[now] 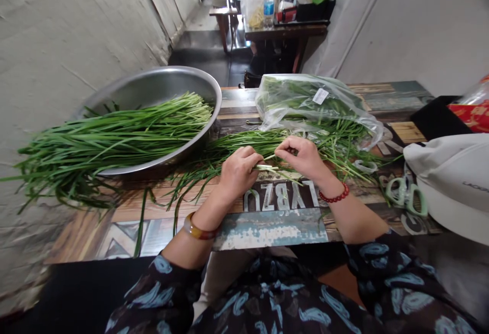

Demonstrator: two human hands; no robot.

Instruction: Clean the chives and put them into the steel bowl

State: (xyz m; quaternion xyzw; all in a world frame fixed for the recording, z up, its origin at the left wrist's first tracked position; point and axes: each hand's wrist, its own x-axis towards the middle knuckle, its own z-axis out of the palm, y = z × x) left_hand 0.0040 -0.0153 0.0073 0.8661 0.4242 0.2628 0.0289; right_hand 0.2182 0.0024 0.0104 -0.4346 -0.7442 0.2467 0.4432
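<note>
My left hand [240, 170] is closed around a small bunch of garlic chives [267, 167], their pale stem ends pointing right and the green leaves trailing left over the table. Just right of it, my right hand [301, 157] pinches thumb and forefinger at the end of one pale chive stalk. Behind both hands lies a loose heap of garlic chives [244, 141]. More chives show through a clear plastic bag [301, 101] with a white label. At the left, a large steel basin [143, 82] holds a thick pile of chives, leaves hanging over its rim.
Green-handled scissors [406, 195] lie on the patterned table [267, 229] at the right, beside a white cap [454, 181]. A black box [435, 115] stands behind the cap. Beyond is another table [286, 31] with a water bottle [269, 0] and plastic bags. A wall [76, 33] borders the left.
</note>
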